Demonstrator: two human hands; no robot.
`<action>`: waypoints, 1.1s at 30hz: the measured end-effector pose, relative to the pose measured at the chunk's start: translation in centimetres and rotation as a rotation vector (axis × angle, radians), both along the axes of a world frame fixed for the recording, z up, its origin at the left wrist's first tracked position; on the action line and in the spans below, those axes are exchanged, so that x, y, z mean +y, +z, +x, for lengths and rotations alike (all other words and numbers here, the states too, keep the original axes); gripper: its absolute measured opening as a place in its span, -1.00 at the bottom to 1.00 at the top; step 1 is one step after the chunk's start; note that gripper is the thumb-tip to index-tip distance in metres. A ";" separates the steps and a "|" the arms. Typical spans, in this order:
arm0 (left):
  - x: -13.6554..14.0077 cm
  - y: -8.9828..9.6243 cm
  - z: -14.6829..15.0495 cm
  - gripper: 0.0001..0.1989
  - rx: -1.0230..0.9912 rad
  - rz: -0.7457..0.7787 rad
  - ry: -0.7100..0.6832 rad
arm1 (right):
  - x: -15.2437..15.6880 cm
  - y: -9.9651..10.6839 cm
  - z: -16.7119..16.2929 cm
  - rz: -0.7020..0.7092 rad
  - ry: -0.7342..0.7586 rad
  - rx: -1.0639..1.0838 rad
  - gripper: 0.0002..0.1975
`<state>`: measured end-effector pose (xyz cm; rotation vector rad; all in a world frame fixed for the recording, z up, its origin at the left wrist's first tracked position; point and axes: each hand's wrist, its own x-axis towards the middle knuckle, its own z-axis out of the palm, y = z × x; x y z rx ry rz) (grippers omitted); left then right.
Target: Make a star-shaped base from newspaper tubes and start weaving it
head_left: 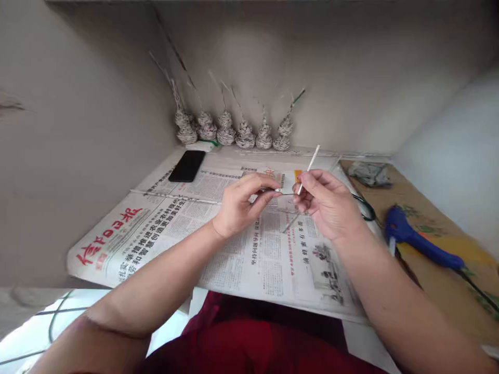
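Aslant in right hand [331, 206]: white stick [313, 159]

working the view remotely, i log newspaper [156, 228] spread over the table. gourd figures [245, 137] in a row along the far side, before the back wall [343, 104]. phone [187, 166] on the newspaper, before the row's left end; paper rod [167, 196] nearer than the phone. right: board [382, 195], glue gun [423, 241] on it, wad [369, 174] behind the gun. strand [288, 194] between left hand [244, 202] and right hand [331, 205], mid-sheet.
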<state>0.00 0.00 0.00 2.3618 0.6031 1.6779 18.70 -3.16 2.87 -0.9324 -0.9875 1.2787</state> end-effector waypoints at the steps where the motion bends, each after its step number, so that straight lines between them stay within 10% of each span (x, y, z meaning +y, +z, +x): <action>1: -0.1 0.1 0.0 -0.86 0.002 0.009 0.003 | -0.1 0.0 -0.1 0.012 -0.005 -0.003 -0.74; 12: -0.7 0.4 0.2 -0.89 0.041 0.031 -0.014 | -0.7 -0.2 -1.2 0.057 -0.059 -0.017 -0.72; 33: 0.5 -0.2 -0.2 -0.86 0.289 0.135 -0.054 | -0.4 -1.6 1.2 -0.099 0.382 -0.281 -0.58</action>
